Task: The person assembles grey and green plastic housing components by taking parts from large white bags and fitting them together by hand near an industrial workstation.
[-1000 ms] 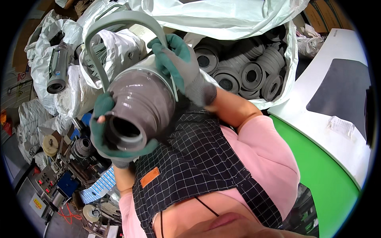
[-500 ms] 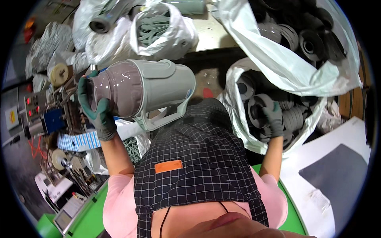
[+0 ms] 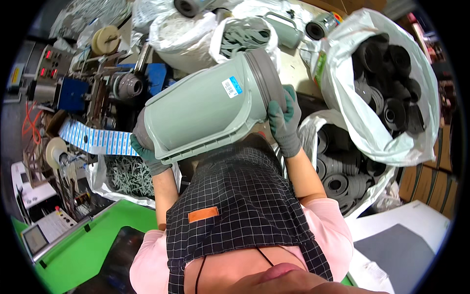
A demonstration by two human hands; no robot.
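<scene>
A large grey-green thermos flask (image 3: 196, 112) lies sideways in front of my apron, its long handle (image 3: 210, 142) along the lower side and a small blue-and-white label (image 3: 232, 86) facing me. My left hand (image 3: 149, 156) is wrapped round its dark grey left end, the fingers partly hidden beneath. At the right end sits a ribbed dark grey base (image 3: 267, 78). My right hand (image 3: 285, 120) grips that base at its rim, thumb on the near side. Whether the base is fully seated cannot be made out.
On the right, a white bag (image 3: 308, 130) holds several grey round parts, and a larger bag (image 3: 338, 63) holds black ones. At the back is a bag of green handles (image 3: 247, 39). On the left stand a machine (image 3: 73, 93) and a label strip (image 3: 105, 139).
My right hand has left the bag of grey parts and now holds a base at the flask's right end. The flask has turned, bringing its label into view, and its left end sits lower.
</scene>
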